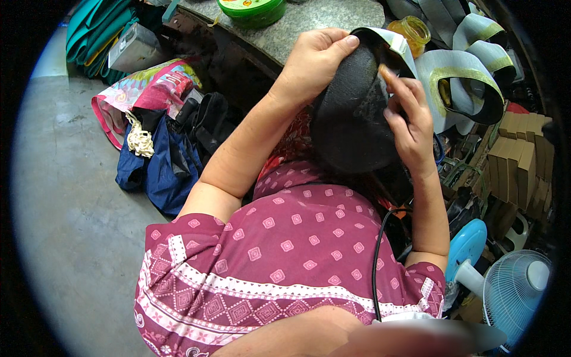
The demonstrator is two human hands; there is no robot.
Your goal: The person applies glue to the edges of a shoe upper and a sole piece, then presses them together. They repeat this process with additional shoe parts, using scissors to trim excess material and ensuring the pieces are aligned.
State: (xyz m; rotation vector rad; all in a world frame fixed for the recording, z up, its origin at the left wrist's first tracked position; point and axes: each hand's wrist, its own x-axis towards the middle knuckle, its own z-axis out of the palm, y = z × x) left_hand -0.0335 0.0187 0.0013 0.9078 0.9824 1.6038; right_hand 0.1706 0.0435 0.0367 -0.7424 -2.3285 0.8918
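My left hand (318, 59) pinches the upper edge of a curved black piece with a pale lining (392, 43), which looks like a shoe upper. The thumb lies on its black side. Close by on the right, my right hand (411, 119) is bent over the inner face, its fingers curled and the forefinger reaching onto the black surface. Whether anything small is between those fingers is hidden. Below both hands a large rounded black surface (351, 140) covers my lap; where it ends and the held piece begins is hard to see.
An open jar of amber stuff (410, 33) and a green round tub (253, 11) stand on the grey speckled tabletop (324, 21). Grey curved pieces with yellowish edges (461, 74) lie to the right. Bags (163, 154) sit left; stacked boxes (511, 166) and a fan (517, 291) stand right.
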